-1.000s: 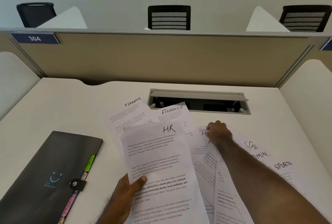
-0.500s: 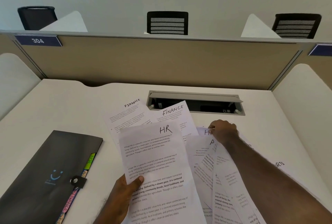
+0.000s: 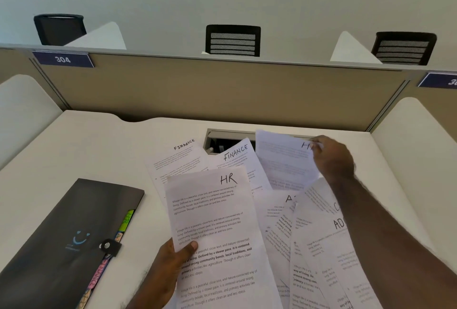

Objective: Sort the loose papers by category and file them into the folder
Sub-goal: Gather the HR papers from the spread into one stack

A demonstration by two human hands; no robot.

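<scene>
Observed at a white desk point(image 3: 81, 150) in a partitioned workstation. The left hand point(image 3: 170, 266) grips a sheet headed "HR" point(image 3: 217, 224) near its lower left edge, thumb lying across the printed face, the sheet raised and tilted above the scattered papers. The right hand point(image 3: 332, 157) pinches the top right corner of a second sheet point(image 3: 284, 160), lifted clear of the pile; only the first letter "H" of its heading shows beside the fingers, the rest is covered by the hand. This sheet hangs partly in front of the cable tray opening point(image 3: 230, 139) set into the desk.

Two sheets headed "FINANCE" lie flat on the desk behind the held HR sheet: one to the left point(image 3: 178, 157), one point(image 3: 237, 157) overlapping the cable tray edge. Under the right forearm a loose heap of papers point(image 3: 319, 246) spreads toward the near edge; headings beginning "A" and "AD" are readable, the remainder hidden by the arm.

The folder point(image 3: 64, 234), black with a small smile mark and a snap strap, lies closed on the desk left of the papers, apart from them. Coloured index tabs protrude along its right edge, a green one marked "HR" and a pink one marked "FINANCE".

Beyond the desk stands a tan partition point(image 3: 222, 90) carrying a blue plate numbered 304 point(image 3: 63, 59); three black chair backs show above it
</scene>
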